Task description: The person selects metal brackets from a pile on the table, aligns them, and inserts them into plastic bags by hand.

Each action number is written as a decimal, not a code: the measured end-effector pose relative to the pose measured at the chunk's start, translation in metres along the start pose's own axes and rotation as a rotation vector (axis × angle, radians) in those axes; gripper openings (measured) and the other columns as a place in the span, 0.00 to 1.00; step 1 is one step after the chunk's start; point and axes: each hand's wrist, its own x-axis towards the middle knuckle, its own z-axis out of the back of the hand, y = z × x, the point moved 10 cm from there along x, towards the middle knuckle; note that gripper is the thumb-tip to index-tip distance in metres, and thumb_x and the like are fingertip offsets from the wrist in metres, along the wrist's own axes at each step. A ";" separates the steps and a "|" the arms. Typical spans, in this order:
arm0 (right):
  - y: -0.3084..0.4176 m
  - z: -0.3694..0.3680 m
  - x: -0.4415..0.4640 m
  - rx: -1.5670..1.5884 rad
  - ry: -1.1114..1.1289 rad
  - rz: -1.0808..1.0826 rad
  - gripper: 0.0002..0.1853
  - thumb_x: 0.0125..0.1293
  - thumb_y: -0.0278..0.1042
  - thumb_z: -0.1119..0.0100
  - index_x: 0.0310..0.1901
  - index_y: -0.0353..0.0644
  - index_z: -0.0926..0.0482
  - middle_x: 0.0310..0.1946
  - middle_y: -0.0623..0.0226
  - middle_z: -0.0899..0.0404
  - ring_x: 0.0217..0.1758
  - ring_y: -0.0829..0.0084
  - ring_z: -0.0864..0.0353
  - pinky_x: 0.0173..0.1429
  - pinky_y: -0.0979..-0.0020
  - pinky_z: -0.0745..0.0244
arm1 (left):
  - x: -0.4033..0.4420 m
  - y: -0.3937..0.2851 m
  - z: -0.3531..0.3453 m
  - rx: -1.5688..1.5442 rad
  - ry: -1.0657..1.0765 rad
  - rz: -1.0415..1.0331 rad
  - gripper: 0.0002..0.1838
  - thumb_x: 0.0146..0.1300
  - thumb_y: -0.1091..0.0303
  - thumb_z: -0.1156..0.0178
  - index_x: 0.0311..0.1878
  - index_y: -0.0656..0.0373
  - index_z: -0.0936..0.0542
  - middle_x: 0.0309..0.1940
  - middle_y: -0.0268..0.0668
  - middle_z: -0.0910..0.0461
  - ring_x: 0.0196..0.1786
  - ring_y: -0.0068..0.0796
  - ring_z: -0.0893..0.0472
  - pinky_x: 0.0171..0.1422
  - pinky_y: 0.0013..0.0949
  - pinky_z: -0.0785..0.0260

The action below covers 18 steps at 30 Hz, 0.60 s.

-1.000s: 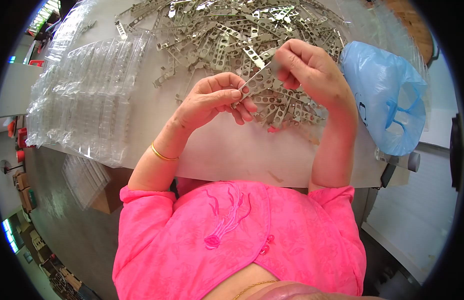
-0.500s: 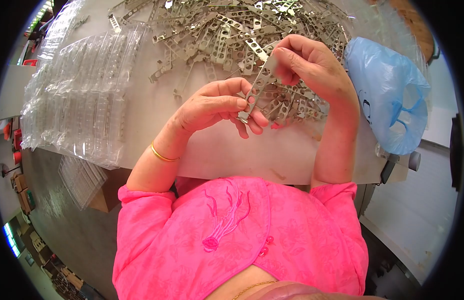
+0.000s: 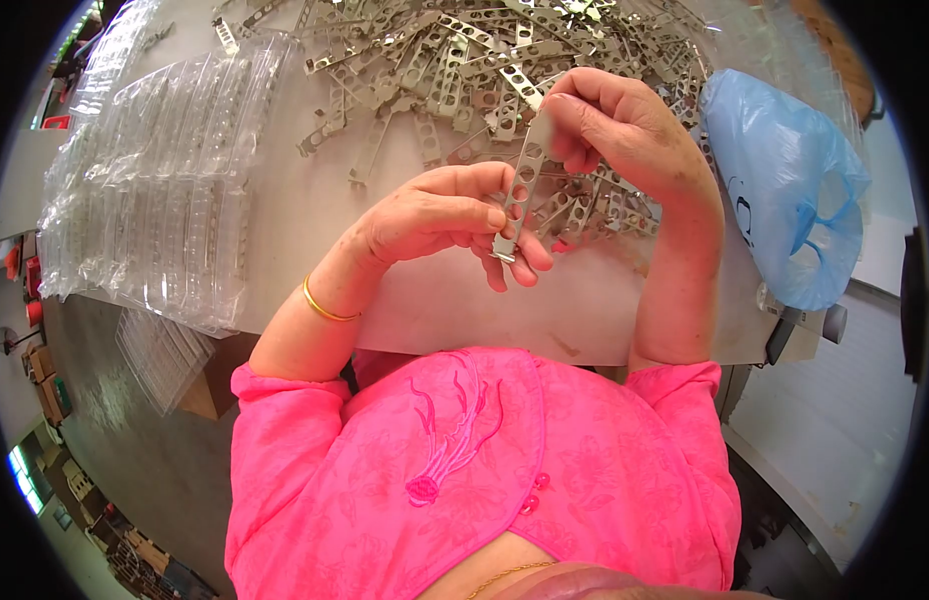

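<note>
A flat metal strip (image 3: 526,178) with a row of round holes and a bent lower end is held up between my hands. My right hand (image 3: 620,125) pinches its upper end between thumb and fingers. Lower down, my left hand (image 3: 450,215) has its thumb and fingers around the edge near the bent end. Behind the strip lies a big heap of similar perforated metal strips (image 3: 450,75) on the table. Parts of the heap are hidden by my right hand and forearm.
Clear plastic trays (image 3: 165,185) are stacked on the left of the pale table (image 3: 465,310). A light-blue plastic bag (image 3: 785,180) sits at the right edge. Below the table's left side, more clear trays (image 3: 165,358) lean near a cardboard box (image 3: 213,385).
The metal strip has turned more upright and its broad face shows more. My left hand has shifted slightly right and down with its lower end. My right hand keeps its pinch.
</note>
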 end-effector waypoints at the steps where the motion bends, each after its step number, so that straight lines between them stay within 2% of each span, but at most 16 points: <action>1: -0.001 -0.001 0.001 0.000 0.002 -0.003 0.13 0.77 0.38 0.45 0.41 0.36 0.19 0.27 0.71 0.18 0.30 0.83 0.21 0.35 0.77 0.22 | 0.000 0.001 -0.001 -0.007 0.010 0.005 0.13 0.73 0.69 0.47 0.56 0.63 0.31 0.48 0.61 0.16 0.47 0.48 0.12 0.46 0.42 0.17; 7: -0.003 -0.005 0.004 -0.014 0.018 0.001 0.13 0.77 0.38 0.46 0.42 0.36 0.19 0.27 0.71 0.19 0.28 0.83 0.21 0.34 0.78 0.23 | -0.001 0.000 -0.002 -0.018 0.027 0.010 0.16 0.73 0.68 0.47 0.60 0.64 0.31 0.49 0.60 0.16 0.47 0.47 0.12 0.47 0.42 0.17; 18: -0.002 -0.007 0.003 -0.026 0.012 -0.011 0.13 0.77 0.38 0.45 0.42 0.36 0.19 0.27 0.71 0.19 0.28 0.83 0.21 0.33 0.78 0.22 | -0.001 0.003 -0.002 -0.029 0.047 0.022 0.16 0.73 0.69 0.47 0.60 0.64 0.29 0.48 0.61 0.17 0.47 0.48 0.12 0.46 0.43 0.17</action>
